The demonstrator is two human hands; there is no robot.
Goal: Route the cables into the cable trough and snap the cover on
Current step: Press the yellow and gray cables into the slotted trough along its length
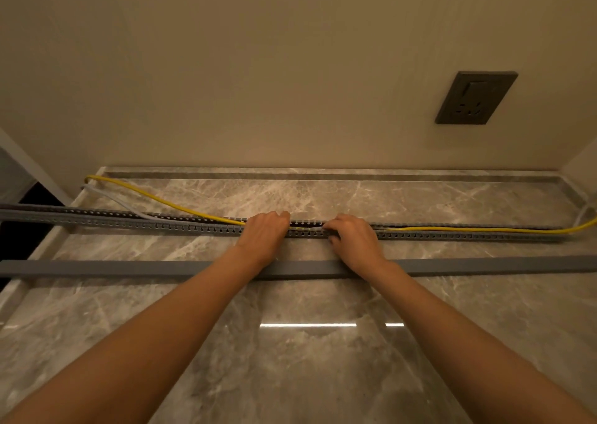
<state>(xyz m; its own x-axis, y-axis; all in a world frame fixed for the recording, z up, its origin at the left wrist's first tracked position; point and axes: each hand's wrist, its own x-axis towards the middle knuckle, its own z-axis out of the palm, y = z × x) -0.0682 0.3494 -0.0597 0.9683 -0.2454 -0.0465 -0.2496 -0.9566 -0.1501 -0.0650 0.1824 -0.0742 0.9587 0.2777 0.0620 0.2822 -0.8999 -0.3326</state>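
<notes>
Both grips curled on trough (193, 226) mid-span: left hand (263, 233) and right hand (353, 239) pinching yellow cable (468, 229) down into slot. Cover (129, 268) lies loose on bench (290, 359), nearer me, not snapped on. Right stretch seated; left stretch plus grey cable (113, 199) still outside. Roughly halfway, I reckon.

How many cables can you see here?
2: a yellow cable running along the trough, and a grey cable entering at left. Hands may hide more.

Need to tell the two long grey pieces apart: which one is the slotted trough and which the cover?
The far one, the trough, has slotted walls and holds the yellow cable. The cover, nearer the person, is plain.
</notes>
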